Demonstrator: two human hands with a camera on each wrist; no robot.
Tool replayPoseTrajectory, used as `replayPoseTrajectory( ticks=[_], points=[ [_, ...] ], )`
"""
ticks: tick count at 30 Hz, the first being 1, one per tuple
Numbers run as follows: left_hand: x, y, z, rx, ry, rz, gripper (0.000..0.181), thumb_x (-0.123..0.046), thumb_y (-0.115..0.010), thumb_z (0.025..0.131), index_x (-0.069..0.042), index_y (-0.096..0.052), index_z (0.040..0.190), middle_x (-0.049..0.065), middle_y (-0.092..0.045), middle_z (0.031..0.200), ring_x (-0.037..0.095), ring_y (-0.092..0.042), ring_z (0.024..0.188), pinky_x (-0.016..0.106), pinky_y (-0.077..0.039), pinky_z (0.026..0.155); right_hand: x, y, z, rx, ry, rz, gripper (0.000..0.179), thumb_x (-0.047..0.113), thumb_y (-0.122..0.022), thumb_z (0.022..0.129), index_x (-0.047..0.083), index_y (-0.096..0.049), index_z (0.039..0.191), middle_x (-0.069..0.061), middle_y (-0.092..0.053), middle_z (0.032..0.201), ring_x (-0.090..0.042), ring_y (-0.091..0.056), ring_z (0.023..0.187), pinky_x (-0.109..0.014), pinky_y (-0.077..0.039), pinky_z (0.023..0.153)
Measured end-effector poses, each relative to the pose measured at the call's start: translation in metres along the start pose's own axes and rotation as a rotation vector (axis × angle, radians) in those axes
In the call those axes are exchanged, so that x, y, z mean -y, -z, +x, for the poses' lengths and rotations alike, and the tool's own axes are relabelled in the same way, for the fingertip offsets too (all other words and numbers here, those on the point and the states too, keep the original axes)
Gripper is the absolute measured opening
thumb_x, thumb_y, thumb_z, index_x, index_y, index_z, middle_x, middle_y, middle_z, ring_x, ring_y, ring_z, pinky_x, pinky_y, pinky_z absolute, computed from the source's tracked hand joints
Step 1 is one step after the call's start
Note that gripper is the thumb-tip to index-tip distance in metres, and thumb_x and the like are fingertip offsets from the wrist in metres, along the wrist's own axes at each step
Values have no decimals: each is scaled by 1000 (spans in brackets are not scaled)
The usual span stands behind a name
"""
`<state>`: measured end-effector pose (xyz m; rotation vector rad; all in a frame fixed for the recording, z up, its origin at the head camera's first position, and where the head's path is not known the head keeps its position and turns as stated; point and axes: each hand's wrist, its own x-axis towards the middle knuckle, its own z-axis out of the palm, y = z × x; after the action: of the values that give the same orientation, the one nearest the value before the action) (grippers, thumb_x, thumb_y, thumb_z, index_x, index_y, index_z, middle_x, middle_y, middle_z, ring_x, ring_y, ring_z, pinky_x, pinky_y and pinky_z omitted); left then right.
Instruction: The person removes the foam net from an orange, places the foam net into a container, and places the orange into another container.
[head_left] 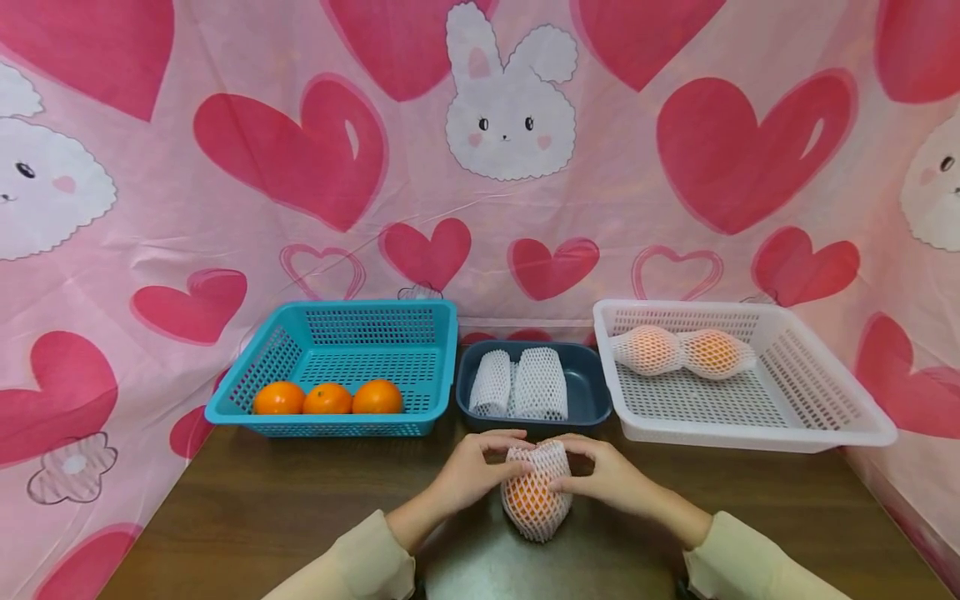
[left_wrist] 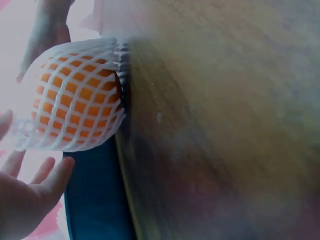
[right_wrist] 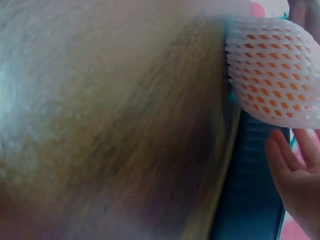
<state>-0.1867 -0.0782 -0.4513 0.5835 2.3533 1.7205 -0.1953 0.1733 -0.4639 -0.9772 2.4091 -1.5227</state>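
Observation:
An orange inside a white foam net sleeve (head_left: 536,493) is held between both hands above the front middle of the table. My left hand (head_left: 480,468) pinches the sleeve's upper rim from the left, thumb on the near side. From the right, my right hand (head_left: 606,477) pinches the same rim with its thumb low on the net. The orange's colour shows through the mesh in the left wrist view, where the netted orange (left_wrist: 75,100) hangs beside the fingers. In the right wrist view the netted orange (right_wrist: 277,75) partly hides the other hand.
A teal basket (head_left: 330,427) at the left holds three bare oranges (head_left: 327,398). Behind the hands, a dark blue tray (head_left: 588,392) contains empty foam sleeves (head_left: 542,383). At the right stands a white basket (head_left: 757,437) with two netted fruits (head_left: 708,354). A patterned cloth (head_left: 517,208) hangs behind.

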Motion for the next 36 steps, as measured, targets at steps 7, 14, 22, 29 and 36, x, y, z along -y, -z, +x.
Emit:
replayPoseTrajectory(
  ticks=[7,14,22,29,36],
  points=[
    [2,-2,-5,87,1,-33,46,-16,-87,83,-6,-73,126,3,-72,122,15,-66,112,31,-52,96,4,2,1,32,-49,17,21,16,-82,88,1,-80,102,-2,-77,97,-3,-64,83,-23,-54,71],
    [1,-2,-5,26,-5,-31,24,-14,-87,83,-8,-82,106,1,-78,102,6,-70,94,22,-56,77,12,0,1,-11,-58,-24,14,16,-86,84,5,-83,91,2,-77,89,1,-60,76,-21,-53,64],
    [-4,-2,-5,-30,2,55,16,-12,-87,82,-6,-83,97,-1,-78,91,4,-69,82,21,-55,67,23,-7,1,-126,159,-184,15,7,-87,79,3,-83,93,-1,-78,88,-4,-71,81,-20,-57,67],
    [-7,-2,-6,-101,-21,116,12,-10,-87,82,-7,-84,93,-2,-78,88,6,-71,82,23,-57,71,23,-13,3,-215,481,-355,26,-13,-84,70,3,-80,91,-3,-77,86,-11,-72,77,-16,-55,70],
    [-11,-4,-8,-127,-63,121,24,8,-79,79,-12,-85,92,-5,-78,89,2,-68,81,20,-53,67,27,-12,3,-186,593,-429,37,-15,-79,67,4,-78,98,-2,-74,92,-12,-70,82,-18,-55,75]
  ],
)
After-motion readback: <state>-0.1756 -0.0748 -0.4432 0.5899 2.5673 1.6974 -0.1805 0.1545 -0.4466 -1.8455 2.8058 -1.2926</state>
